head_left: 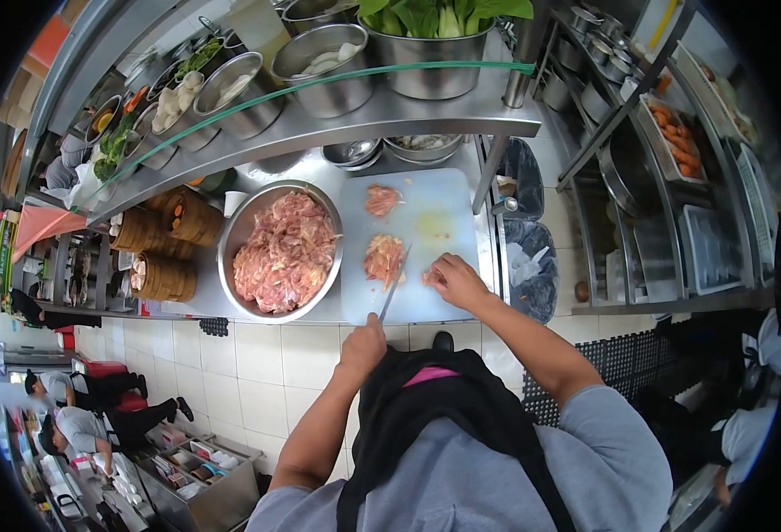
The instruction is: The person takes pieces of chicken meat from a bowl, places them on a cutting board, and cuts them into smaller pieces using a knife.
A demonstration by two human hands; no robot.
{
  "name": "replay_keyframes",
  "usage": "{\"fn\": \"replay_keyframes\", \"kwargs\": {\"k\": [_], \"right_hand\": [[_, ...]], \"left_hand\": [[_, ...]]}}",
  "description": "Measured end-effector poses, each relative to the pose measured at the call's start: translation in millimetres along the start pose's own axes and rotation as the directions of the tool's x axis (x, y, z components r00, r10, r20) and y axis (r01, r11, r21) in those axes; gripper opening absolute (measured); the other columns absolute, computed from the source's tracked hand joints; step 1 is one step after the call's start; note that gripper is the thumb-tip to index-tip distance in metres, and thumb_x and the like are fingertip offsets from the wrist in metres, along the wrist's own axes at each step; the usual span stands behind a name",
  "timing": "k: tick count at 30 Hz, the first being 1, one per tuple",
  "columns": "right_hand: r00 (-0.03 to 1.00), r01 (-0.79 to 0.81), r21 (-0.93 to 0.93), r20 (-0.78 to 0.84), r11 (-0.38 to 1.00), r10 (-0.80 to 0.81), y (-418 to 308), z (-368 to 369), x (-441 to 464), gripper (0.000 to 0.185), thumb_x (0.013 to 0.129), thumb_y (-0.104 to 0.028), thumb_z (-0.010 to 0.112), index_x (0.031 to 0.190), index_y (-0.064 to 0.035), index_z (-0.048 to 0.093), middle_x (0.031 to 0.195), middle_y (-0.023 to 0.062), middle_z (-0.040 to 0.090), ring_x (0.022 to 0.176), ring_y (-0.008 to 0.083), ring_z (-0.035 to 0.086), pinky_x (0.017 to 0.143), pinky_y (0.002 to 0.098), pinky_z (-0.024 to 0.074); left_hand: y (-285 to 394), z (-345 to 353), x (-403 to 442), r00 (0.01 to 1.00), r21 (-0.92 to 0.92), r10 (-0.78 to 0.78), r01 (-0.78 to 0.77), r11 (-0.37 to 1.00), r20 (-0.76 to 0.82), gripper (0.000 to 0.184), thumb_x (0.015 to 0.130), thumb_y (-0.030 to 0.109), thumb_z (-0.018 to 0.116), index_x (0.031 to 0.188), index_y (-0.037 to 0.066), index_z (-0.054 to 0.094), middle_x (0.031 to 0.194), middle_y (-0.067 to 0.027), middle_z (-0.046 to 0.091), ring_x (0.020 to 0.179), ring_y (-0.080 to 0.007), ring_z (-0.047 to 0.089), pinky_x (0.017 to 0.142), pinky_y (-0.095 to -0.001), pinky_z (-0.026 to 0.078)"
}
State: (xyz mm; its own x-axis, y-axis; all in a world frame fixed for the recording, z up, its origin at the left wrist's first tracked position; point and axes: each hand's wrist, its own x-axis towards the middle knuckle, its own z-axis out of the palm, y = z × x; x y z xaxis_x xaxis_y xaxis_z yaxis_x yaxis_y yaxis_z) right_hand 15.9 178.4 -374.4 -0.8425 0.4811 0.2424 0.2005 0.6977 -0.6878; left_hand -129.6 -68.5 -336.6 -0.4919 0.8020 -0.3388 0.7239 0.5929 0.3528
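Observation:
My left hand [363, 346] is wrapped round the handle of a knife [395, 285], whose blade points up and away at the right edge of a pile of cut raw meat [382, 258]. That pile lies on a pale cutting board [448, 191]. My right hand [458, 281] is over the board's right side, fingers curled together; whatever small thing is between them is unclear. Farther up the board sits a smaller piece of meat [381, 200], beside a yellowish wet patch. A large steel bowl [224, 257] full of raw meat stands left of the board.
Bamboo steamers [165, 277] stand left of the bowl. A steel shelf [337, 127] with metal tubs crosses above the far side. Black-lined bins [532, 297] are beyond the counter's right edge. Other people [80, 430] are at the lower left and lower right.

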Motion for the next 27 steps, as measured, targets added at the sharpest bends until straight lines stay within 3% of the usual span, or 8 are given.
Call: {"fn": "replay_keyframes", "kwargs": {"k": [6, 8, 10, 13, 15, 18, 23, 27], "right_hand": [[0.985, 0.044, 0.032, 0.163, 0.998, -0.049, -7, -21, 1, 0.015, 0.08, -0.006, 0.07, 0.095, -0.0054, 0.067, 0.099, 0.0125, 0.066, 0.098, 0.0354, 0.064, 0.088, 0.0445, 0.0538], [0.982, 0.062, 0.03, 0.176, 0.998, -0.067, -7, -24, -3, 0.016, 0.08, -0.006, 0.07, 0.096, -0.0062, 0.068, 0.099, 0.0118, 0.066, 0.099, 0.035, 0.064, 0.089, 0.0442, 0.0538], [0.976, 0.097, 0.046, 0.194, 0.994, -0.104, -3, -21, -1, 0.014, 0.082, -0.007, 0.07, 0.095, -0.0069, 0.069, 0.098, 0.0114, 0.066, 0.098, 0.0346, 0.065, 0.089, 0.0441, 0.0537], [0.983, 0.019, 0.094, 0.18, 0.995, -0.035, -4, -11, -2, 0.011, 0.083, -0.01, 0.071, 0.093, -0.0073, 0.07, 0.097, 0.0116, 0.066, 0.096, 0.0346, 0.065, 0.087, 0.0447, 0.0539], [0.985, -0.018, 0.064, 0.173, 0.998, 0.006, -8, -8, 0, 0.01, 0.084, -0.012, 0.072, 0.092, -0.0076, 0.07, 0.096, 0.012, 0.066, 0.094, 0.0349, 0.065, 0.086, 0.045, 0.0539], [0.989, -0.054, 0.029, 0.137, 0.998, 0.049, -5, 1, -1, 0.009, 0.085, -0.014, 0.073, 0.09, -0.0079, 0.071, 0.095, 0.0125, 0.066, 0.093, 0.0356, 0.065, 0.084, 0.0456, 0.054], [0.994, -0.046, 0.038, 0.104, 0.998, 0.041, -2, 7, -3, 0.006, 0.085, -0.013, 0.072, 0.088, -0.0078, 0.069, 0.094, 0.0121, 0.065, 0.092, 0.0359, 0.065, 0.083, 0.0461, 0.054], [0.997, -0.018, 0.067, 0.077, 0.998, 0.012, -3, 10, -7, 0.004, 0.086, -0.01, 0.07, 0.088, -0.0071, 0.068, 0.094, 0.012, 0.064, 0.092, 0.0356, 0.065, 0.083, 0.0452, 0.0542]], "left_hand": [[30, -10, -16, 0.998, 0.047, 0.002, -0.005, 0.999, 0.063, 0.019, 0.103, 0.017, 0.046, 0.11, -0.001, 0.05, 0.078, -0.0324, 0.069, 0.075, -0.052, 0.071, 0.071, -0.0606, 0.058], [22, -9, -7, 0.992, 0.047, -0.095, 0.099, 0.994, -0.085, 0.019, 0.103, 0.016, 0.046, 0.11, 0.0, 0.05, 0.077, -0.032, 0.069, 0.074, -0.0515, 0.071, 0.07, -0.0603, 0.058], [23, -22, -5, 0.988, 0.019, -0.125, 0.127, 0.992, -0.093, 0.02, 0.103, 0.017, 0.047, 0.112, -0.001, 0.05, 0.078, -0.032, 0.069, 0.074, -0.0514, 0.071, 0.07, -0.0602, 0.058], [26, -29, -13, 0.995, 0.004, -0.079, 0.079, 0.997, -0.059, 0.022, 0.104, 0.019, 0.049, 0.113, -0.001, 0.049, 0.078, -0.0335, 0.068, 0.075, -0.0527, 0.07, 0.07, -0.0612, 0.057], [17, -9, -25, 0.995, -0.093, 0.058, -0.051, 0.994, 0.082, 0.024, 0.104, 0.021, 0.05, 0.113, -0.001, 0.05, 0.077, -0.0355, 0.067, 0.075, -0.0543, 0.068, 0.07, -0.0625, 0.056], [7, 11, -36, 0.991, -0.155, 0.042, -0.022, 0.988, 0.127, 0.025, 0.104, 0.022, 0.051, 0.112, -0.002, 0.05, 0.077, -0.0367, 0.066, 0.075, -0.0554, 0.067, 0.07, -0.0639, 0.055], [-15, -4, -13, 0.998, 0.082, -0.068, 0.069, 0.994, -0.008, 0.019, 0.104, 0.021, 0.051, 0.106, 0.002, 0.051, 0.076, -0.0314, 0.069, 0.074, -0.0506, 0.071, 0.067, -0.0596, 0.058], [12, -20, -25, 0.999, 0.055, 0.027, -0.028, 0.998, 0.026, 0.021, 0.104, 0.021, 0.051, 0.109, 0.001, 0.051, 0.076, -0.032, 0.068, 0.075, -0.0516, 0.071, 0.069, -0.0601, 0.058]]}}
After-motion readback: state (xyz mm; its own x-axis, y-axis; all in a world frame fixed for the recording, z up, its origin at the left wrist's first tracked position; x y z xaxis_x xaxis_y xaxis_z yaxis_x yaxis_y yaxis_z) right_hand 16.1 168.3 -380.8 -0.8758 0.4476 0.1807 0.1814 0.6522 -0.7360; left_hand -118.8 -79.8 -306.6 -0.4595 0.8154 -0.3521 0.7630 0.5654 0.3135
